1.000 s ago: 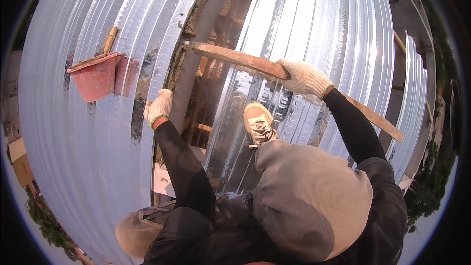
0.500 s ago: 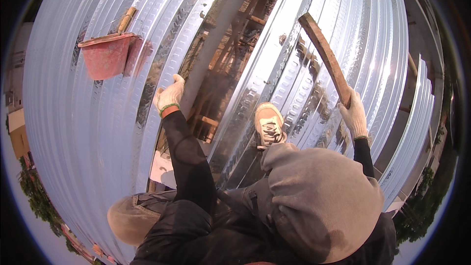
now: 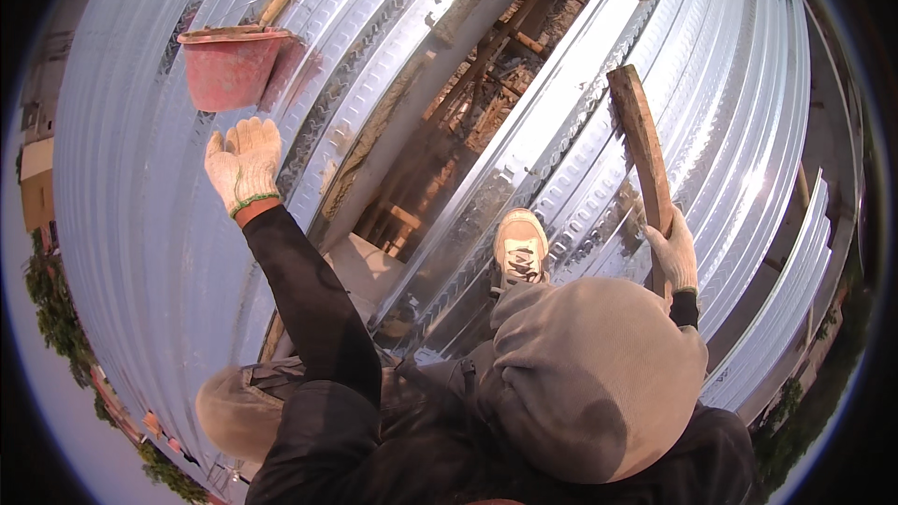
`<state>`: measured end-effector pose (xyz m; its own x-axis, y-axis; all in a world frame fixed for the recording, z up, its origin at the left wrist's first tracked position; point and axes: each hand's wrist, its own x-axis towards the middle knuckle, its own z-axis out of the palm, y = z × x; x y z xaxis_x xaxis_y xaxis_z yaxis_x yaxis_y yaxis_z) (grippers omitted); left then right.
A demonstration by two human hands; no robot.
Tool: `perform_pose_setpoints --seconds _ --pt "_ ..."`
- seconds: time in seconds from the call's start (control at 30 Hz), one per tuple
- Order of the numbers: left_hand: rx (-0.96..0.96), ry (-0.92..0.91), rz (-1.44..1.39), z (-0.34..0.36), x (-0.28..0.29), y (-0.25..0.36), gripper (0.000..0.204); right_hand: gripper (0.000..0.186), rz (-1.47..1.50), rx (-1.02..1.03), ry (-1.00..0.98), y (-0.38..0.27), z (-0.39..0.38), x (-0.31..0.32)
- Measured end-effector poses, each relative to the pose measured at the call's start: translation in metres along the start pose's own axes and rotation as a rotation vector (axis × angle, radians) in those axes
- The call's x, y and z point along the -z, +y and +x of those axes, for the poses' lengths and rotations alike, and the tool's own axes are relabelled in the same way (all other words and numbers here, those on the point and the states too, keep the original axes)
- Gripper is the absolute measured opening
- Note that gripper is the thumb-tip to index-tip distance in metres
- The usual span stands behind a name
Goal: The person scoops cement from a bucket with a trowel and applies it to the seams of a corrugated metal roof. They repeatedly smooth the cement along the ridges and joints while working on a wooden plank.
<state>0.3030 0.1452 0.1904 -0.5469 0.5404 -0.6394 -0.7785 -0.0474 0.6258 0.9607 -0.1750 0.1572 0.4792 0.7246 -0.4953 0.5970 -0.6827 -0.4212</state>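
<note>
My left hand (image 3: 243, 161) wears a cream knitted glove with a green cuff edge. Its fingers are stretched out and hold nothing, just below a red bucket (image 3: 227, 73) in the picture. From the bucket's rim sticks a wooden handle (image 3: 280, 3); whatever else lies inside is hidden. On the right, my gloved right hand (image 3: 675, 249) is closed round a rough wooden batten (image 3: 642, 145). The batten slants up and away over the ribbed metal decking sheets (image 3: 580, 210), its lower end passing behind my knee.
Between the sheets runs a long opening (image 3: 440, 145) with timber props and rubble deep below. A concrete beam edge (image 3: 374, 168) borders it on the left. My shoe (image 3: 521, 248) stands on the decking right of the gap. A loose sheet stack (image 3: 781, 295) lies far right.
My left hand has moved left from the gap's edge toward the red bucket. The batten in my right hand has dropped lower and closer to me. The whole view has shifted a little.
</note>
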Motion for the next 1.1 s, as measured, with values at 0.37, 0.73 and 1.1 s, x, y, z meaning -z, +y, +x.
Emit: perform_pose_setpoints --seconds 0.37,0.73,1.1 --pt "-0.685 0.236 1.428 0.121 -0.139 0.030 0.120 0.046 0.116 0.757 0.364 -0.226 0.083 -0.046" --pt "-0.729 -0.243 1.167 0.080 -0.052 0.044 0.086 0.044 -0.156 1.332 0.300 -0.595 0.173 -0.225" --pt "-0.498 -0.238 1.072 0.035 -0.023 0.042 0.092 0.042 -0.469 1.307 -0.026 -0.639 0.211 -0.332"
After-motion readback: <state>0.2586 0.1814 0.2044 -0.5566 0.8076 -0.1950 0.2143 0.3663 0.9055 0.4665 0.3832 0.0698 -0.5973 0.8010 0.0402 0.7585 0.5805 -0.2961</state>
